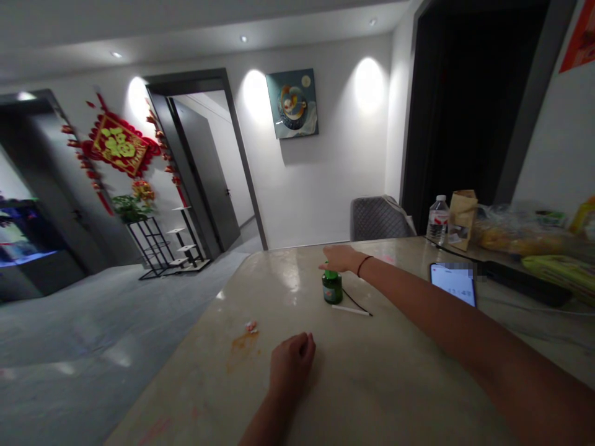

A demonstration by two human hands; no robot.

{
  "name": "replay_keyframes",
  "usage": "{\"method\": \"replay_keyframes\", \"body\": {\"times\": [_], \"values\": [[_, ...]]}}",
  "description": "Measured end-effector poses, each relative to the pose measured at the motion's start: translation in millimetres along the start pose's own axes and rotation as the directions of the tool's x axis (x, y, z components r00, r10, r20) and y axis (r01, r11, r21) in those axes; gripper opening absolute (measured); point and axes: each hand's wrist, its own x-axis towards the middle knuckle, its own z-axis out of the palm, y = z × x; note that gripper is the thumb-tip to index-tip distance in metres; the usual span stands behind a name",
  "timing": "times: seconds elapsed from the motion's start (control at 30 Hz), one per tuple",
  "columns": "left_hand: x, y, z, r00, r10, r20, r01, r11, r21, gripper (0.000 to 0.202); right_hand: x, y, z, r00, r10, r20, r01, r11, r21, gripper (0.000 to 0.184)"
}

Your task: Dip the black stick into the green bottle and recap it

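Observation:
My right hand (339,259) reaches across the marble table (274,291), flat over the top of a small green bottle (332,288) and seemingly touching its cap. A thin red cord circles that wrist. In front of the bottle lie a white stick (351,310) and a thin black cord (356,302). My left hand (292,365) rests curled and holding nothing on the tabletop, near an orange stain (242,347) and a small scrap of tissue (251,327). A lit phone (453,284) lies to the right of my right forearm.
A water bottle (437,220), a paper bag (462,218), and a plastic bag of food (515,235) stand at the far right, beside a long black device (525,283). A grey chair (379,218) stands behind the table. Doorways and a tiled floor lie beyond.

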Motion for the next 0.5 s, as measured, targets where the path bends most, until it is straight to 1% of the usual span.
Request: {"method": "replay_keyframes", "body": {"times": [0.07,0.1,0.2,0.27,0.33,0.43,0.5], "values": [[0,0,0.0,0.999,-0.034,-0.016,0.034,0.999,0.002,0.038,0,1,1,0.999,0.041,-0.003,-0.041,0.998,0.039,0.057],[0,0,-0.2,0.999,-0.048,-0.021,0.048,0.999,0.004,0.038,0,2,1,0.999,0.040,0.011,-0.041,0.997,0.071,0.060],[-1,1,-1.0,0.999,-0.051,-0.011,0.052,0.999,0.018,0.038,3,7,3,0.996,-0.041,0.081,0.028,0.987,0.157,0.073],[-2,3,-1.6,1.000,-0.025,0.012,0.025,0.999,0.032,0.037,5,12,4,0.990,-0.082,0.118,0.061,0.983,0.172,0.075],[-3,5,-2.2,0.999,0.001,0.038,-0.002,0.999,0.041,0.036,6,15,6,0.985,-0.092,0.144,0.065,0.982,0.179,0.074],[-3,6,-3.1,0.998,0.021,0.067,-0.025,0.998,0.053,0.034,5,18,9,0.981,-0.079,0.179,0.044,0.981,0.190,0.069],[-3,6,-3.7,0.997,0.026,0.078,-0.031,0.998,0.059,0.033,4,18,10,0.985,-0.027,0.168,-0.002,0.985,0.172,0.074]]}}
